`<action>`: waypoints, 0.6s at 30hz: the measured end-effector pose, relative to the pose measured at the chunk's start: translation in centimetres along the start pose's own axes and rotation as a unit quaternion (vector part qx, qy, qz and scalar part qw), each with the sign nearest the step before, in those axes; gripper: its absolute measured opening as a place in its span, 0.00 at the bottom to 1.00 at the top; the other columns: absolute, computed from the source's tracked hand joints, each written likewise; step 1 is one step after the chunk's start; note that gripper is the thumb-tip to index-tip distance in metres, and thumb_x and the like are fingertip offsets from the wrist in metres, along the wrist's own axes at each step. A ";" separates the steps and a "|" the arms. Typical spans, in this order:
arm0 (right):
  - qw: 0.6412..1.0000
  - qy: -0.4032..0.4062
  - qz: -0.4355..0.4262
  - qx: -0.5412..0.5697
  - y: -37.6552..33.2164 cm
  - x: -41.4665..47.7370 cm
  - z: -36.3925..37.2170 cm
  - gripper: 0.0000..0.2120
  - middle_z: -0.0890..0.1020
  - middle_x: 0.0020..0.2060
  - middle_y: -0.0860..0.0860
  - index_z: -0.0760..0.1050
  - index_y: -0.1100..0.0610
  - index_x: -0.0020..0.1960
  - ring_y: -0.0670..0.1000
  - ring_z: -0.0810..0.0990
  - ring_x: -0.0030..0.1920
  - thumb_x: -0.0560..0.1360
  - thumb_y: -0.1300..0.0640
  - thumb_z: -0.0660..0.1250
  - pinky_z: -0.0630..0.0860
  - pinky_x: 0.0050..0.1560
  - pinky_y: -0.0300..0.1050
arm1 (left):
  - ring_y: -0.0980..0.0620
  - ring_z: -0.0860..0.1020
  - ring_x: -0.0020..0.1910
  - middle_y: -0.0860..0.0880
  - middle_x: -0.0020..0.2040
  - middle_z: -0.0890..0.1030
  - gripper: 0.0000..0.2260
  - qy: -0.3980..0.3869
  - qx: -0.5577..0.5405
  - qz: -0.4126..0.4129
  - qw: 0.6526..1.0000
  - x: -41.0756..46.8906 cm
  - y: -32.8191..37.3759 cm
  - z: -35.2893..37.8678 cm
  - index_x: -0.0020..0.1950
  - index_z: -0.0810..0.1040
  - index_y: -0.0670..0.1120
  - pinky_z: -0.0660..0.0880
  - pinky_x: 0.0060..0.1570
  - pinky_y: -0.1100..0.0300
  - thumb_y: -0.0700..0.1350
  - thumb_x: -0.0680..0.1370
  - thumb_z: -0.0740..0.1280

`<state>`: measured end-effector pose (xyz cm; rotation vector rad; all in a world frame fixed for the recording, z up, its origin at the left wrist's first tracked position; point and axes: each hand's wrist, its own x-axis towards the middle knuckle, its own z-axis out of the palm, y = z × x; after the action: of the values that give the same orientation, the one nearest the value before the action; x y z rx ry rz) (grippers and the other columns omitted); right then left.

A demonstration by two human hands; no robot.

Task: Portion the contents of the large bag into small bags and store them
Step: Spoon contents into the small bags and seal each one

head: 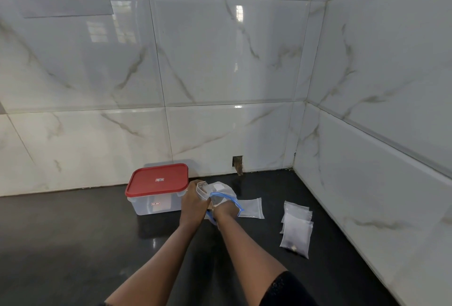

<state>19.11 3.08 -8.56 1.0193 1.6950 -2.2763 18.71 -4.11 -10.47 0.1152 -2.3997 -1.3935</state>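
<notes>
Hands meet mid-counter: left hand (194, 204) grips a small clear bag (204, 189); right hand (226, 210) clutches the blue-zippered large bag (226, 195), right of the red-lidded container (156, 189).

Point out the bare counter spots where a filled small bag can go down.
Free: the dark counter left of the red-lidded container, and the strip between the flat empty bag and the stack of small bags. Crowded: beside the container, where both hands work the large bag.
</notes>
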 end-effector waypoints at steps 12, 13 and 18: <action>0.942 0.084 -0.145 -0.290 -2.3 0.3 -2.4 0.15 0.73 0.63 0.59 0.70 0.63 0.64 0.56 0.78 0.59 0.78 0.65 0.61 0.76 0.49 0.42 | 0.48 0.75 0.53 0.42 0.56 0.77 0.19 0.009 -0.002 -0.038 0.999 0.2 0.5 0.8 0.61 0.69 0.41 0.71 0.49 0.60 0.37 0.72 0.70; 0.939 0.083 -0.153 -0.297 -2.6 0.4 -2.9 0.15 0.74 0.63 0.59 0.70 0.63 0.64 0.56 0.79 0.58 0.78 0.64 0.63 0.75 0.47 0.42 | 0.47 0.75 0.54 0.42 0.56 0.77 0.20 0.009 -0.003 -0.040 0.999 0.2 0.5 0.7 0.61 0.69 0.41 0.71 0.50 0.60 0.37 0.72 0.70; 0.937 0.064 -0.160 -0.305 -4.1 0.7 -4.6 0.11 0.81 0.51 0.58 0.75 0.65 0.57 0.55 0.83 0.48 0.76 0.63 0.64 0.78 0.40 0.42 | 0.46 0.75 0.55 0.41 0.58 0.76 0.21 0.013 -0.015 -0.044 0.999 0.3 0.7 0.7 0.63 0.68 0.40 0.71 0.51 0.60 0.36 0.72 0.69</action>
<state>18.63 8.89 -6.37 0.8004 2.5462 -1.6357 18.29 -3.26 -10.11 0.2324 -2.3786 -1.4565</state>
